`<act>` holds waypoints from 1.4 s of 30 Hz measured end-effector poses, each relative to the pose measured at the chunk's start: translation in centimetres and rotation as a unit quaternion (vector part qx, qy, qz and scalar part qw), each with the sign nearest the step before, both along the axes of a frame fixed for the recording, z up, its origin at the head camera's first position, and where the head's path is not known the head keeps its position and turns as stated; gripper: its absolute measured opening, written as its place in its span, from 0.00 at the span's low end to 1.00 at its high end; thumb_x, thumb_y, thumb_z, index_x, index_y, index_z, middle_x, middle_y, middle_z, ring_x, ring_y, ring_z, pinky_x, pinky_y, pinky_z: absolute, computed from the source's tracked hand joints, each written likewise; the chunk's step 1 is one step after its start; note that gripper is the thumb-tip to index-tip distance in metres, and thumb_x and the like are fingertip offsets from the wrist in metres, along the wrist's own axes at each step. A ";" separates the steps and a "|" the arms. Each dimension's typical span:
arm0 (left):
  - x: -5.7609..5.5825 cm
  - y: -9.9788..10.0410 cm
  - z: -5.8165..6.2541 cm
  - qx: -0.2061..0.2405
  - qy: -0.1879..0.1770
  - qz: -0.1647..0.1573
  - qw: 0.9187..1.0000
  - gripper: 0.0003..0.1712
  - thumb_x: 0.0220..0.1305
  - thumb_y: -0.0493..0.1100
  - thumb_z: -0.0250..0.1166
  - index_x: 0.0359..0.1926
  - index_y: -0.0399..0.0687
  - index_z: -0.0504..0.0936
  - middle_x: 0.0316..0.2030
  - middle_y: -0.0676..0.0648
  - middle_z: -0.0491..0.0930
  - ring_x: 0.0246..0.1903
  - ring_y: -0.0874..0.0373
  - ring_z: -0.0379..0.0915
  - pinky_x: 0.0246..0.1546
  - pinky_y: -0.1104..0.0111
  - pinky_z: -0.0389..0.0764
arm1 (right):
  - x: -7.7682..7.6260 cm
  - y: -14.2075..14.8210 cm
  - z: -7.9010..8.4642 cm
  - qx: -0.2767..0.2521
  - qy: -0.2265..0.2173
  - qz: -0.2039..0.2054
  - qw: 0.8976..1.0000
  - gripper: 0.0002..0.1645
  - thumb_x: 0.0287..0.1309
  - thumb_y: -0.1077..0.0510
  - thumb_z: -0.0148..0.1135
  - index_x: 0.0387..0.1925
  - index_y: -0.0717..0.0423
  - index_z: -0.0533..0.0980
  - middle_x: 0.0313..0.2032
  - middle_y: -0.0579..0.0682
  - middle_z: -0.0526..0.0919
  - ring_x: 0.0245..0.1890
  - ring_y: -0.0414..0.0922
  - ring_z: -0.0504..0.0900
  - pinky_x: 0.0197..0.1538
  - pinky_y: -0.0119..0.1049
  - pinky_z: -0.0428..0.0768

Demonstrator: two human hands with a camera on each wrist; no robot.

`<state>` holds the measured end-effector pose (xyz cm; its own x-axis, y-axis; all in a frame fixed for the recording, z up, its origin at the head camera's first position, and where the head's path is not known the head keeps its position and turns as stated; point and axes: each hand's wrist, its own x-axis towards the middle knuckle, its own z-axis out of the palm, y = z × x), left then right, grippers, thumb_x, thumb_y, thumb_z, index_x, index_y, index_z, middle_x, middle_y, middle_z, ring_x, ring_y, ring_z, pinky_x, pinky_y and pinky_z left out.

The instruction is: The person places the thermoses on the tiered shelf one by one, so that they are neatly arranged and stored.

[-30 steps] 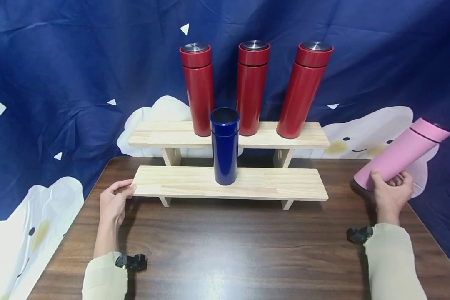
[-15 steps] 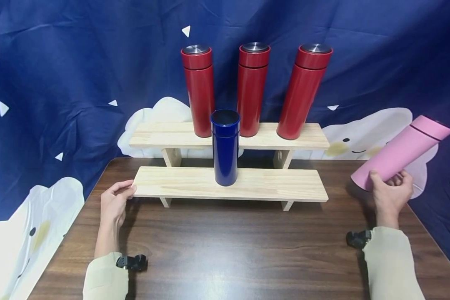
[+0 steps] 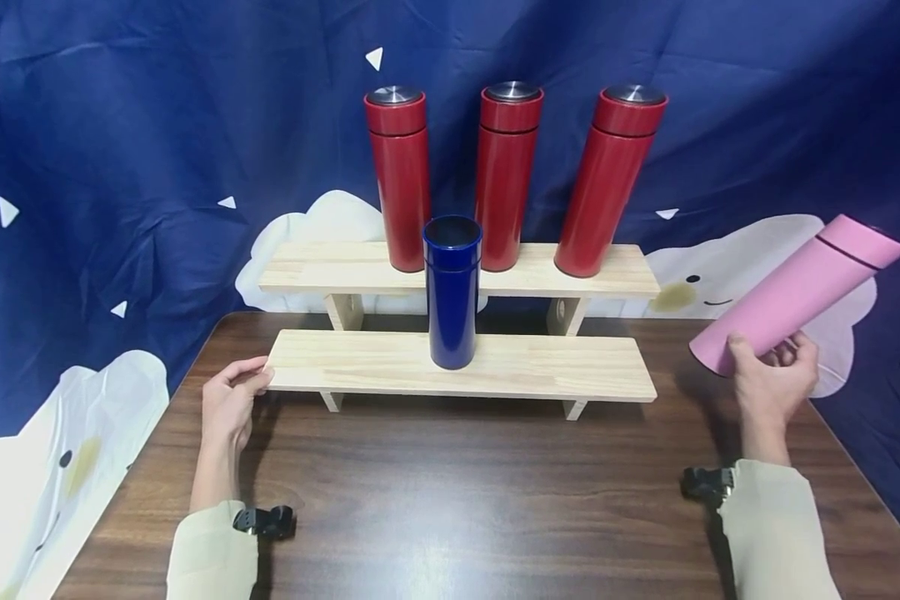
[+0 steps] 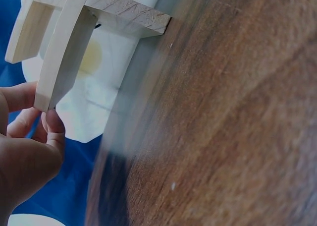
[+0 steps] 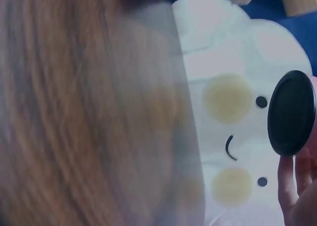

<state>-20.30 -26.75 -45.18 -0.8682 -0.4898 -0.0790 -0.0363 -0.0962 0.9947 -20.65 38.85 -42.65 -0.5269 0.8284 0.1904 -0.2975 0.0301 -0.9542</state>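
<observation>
My right hand [image 3: 774, 385] grips a pink thermos bottle [image 3: 795, 292] near its base at the right side. The bottle is tilted, its top leaning right, and its black underside [image 5: 292, 114] shows in the right wrist view. With thumb and fingers, my left hand [image 3: 228, 400] pinches the left end of the lower wooden shelf [image 3: 360, 362]; the left wrist view shows this hold on the board end [image 4: 54, 82]. On that shelf stands an upright blue bottle [image 3: 452, 300] with a dark, open-looking top. Three red thermos bottles [image 3: 399, 183] stand on the upper shelf [image 3: 315, 268].
The two-tier wooden stand rests toward the back of a brown wood-grain table [image 3: 450, 483]. Behind it hangs a dark blue curtain [image 3: 195, 125] with white cloud figures. A black wrist camera [image 3: 264, 522] is on each forearm.
My right hand has moved slightly left with the pink thermos bottle, which has risen a little. The left hand keeps its hold on the shelf end.
</observation>
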 end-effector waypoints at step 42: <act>-0.3 -0.1 -0.1 0.006 0.002 0.000 1.000 0.15 0.58 0.24 0.70 0.47 0.29 0.85 0.28 0.54 0.83 0.27 0.65 0.77 0.29 0.77 0.77 | 2.9 -9.1 3.8 0.001 0.157 0.039 0.987 0.31 0.34 0.73 0.74 0.48 0.60 0.81 0.37 0.54 0.83 0.38 0.44 0.79 0.43 0.32 0.76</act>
<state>-20.57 -26.81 -45.24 -0.8688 -0.4884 -0.0809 -0.0315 -0.1086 0.9936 -17.71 29.73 -38.90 -0.5037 0.7870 0.3562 -0.5805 -0.0031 -0.8142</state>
